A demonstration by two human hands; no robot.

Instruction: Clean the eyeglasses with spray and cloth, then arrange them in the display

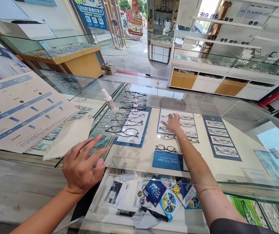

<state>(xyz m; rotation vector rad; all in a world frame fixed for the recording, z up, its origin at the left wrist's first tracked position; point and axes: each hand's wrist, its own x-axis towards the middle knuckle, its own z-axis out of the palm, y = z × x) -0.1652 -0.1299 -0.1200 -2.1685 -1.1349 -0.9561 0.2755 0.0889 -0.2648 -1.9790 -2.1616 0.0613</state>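
My right hand (172, 123) reaches deep inside the glass display case, fingers spread flat on a white tray of eyeglass frames (190, 114). It holds nothing. My left hand (82, 165) hovers open above the counter's near edge, fingers stretched toward a pale cleaning cloth (67, 138) lying on the glass top. A black pair of glasses (122, 131) rests on the glass just right of the cloth. Another black pair (165, 149) lies inside the case near my right forearm.
A small white spray bottle (108, 99) stands on the glass top. A large printed chart (19, 110) covers the counter at left. Brochures and a pen (154, 213) lie on the lower shelf. More display counters and wall shelves stand beyond.
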